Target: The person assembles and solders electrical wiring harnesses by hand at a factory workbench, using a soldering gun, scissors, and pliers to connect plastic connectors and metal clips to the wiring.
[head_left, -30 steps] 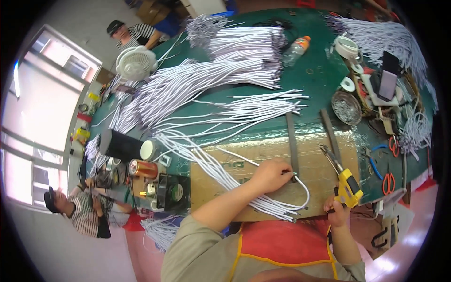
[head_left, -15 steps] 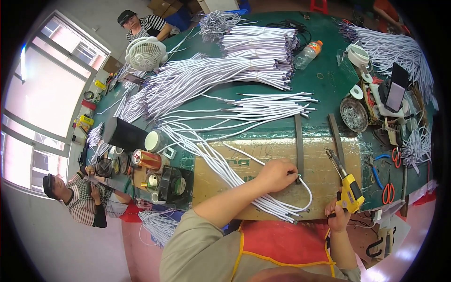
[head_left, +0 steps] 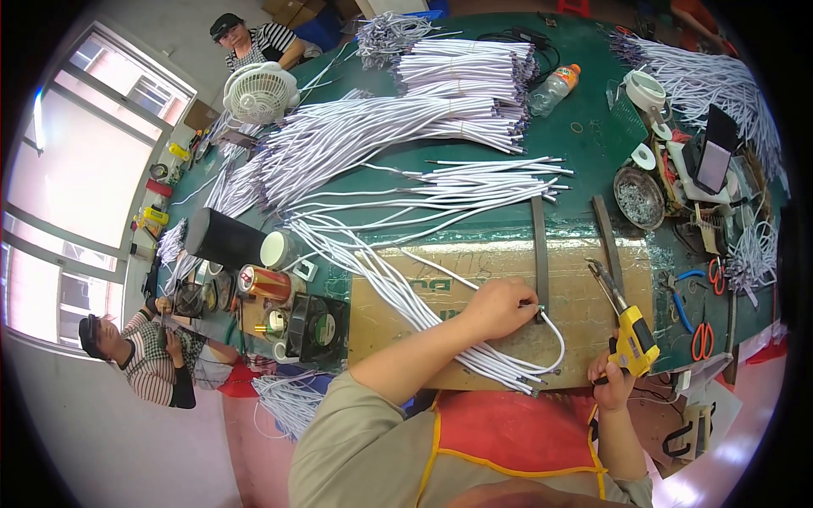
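My left hand is closed, pinching the end of a white cable beside a dark metal bar. The cable curves from my fingertips down to the near edge of a cardboard sheet. Under my left forearm runs a loose bundle of white cables. My right hand is wrapped around the grip of a yellow-and-black soldering gun. Its metal tip points up and left, close to a second metal bar and apart from the cable end.
Thick bundles of white cables cover the far table. At right are a metal bowl, a phone, pliers and scissors. On the left stand a can and a small black fan. Two people sit beyond the table's left side.
The scene sits slightly higher in the picture. My hands keep nearly the same places, the left still pinching the cable end, the right still holding the soldering gun.
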The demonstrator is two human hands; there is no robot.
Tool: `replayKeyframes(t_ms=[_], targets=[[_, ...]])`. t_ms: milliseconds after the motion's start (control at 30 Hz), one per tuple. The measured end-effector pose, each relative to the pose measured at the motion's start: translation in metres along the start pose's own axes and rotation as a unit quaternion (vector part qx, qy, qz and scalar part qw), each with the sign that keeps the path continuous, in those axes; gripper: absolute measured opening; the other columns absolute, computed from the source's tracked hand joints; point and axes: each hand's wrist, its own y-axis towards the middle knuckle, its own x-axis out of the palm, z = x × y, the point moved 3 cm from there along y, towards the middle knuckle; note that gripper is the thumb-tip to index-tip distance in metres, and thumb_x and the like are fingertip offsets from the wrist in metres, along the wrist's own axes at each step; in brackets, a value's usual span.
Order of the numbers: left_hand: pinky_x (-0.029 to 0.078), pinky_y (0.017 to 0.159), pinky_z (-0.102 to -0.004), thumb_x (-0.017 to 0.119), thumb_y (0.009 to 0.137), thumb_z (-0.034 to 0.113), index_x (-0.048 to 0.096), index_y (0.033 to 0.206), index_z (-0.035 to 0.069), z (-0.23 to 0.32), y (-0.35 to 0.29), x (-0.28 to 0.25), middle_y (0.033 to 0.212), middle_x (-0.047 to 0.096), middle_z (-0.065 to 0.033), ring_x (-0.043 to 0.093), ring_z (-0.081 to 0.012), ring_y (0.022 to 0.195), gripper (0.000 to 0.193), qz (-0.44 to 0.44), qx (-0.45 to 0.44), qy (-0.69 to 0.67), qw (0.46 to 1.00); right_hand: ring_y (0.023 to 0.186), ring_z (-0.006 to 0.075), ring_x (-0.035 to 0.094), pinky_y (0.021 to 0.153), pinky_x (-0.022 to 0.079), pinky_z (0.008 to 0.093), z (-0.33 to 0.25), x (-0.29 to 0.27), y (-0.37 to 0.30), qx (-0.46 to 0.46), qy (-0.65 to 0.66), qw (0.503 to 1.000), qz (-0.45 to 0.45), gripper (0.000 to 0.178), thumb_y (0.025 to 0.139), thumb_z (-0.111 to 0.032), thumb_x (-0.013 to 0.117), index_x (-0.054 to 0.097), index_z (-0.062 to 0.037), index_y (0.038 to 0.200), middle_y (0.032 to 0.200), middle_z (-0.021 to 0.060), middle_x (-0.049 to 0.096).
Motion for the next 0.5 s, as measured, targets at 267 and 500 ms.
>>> replayKeyframes(t_ms=[267,500], targets=[[0.052,0.079,-0.0414,0.065,0.085,0.024,0.072,0.088,0.007,-0.0002,-0.0009,0.0018,0.091,0.067,-0.0117,0.064,-0.0322,0.089,0.018,0.011,0.015,-0.002,1.000,0.056,0.0132,0.047,0.053,0.044,0.0279,-0.0017,0.0005,-0.0008,0.000,-0.008,1.000,0.003,0.067,0.083,-0.024,0.071,0.040,0.0025,0.136,0.071,0.0040,0.050],[0.051,0.076,-0.0430,0.065,0.083,0.022,0.071,0.087,0.007,0.0026,0.0009,0.0058,0.088,0.066,-0.0127,0.064,-0.0332,0.085,0.017,-0.011,0.012,-0.017,1.000,0.059,0.0157,0.053,0.055,0.045,0.0285,0.0059,-0.0063,-0.0057,0.033,0.006,0.999,0.027,0.046,0.083,-0.021,0.071,0.050,0.0003,0.119,0.073,0.0056,0.054]])
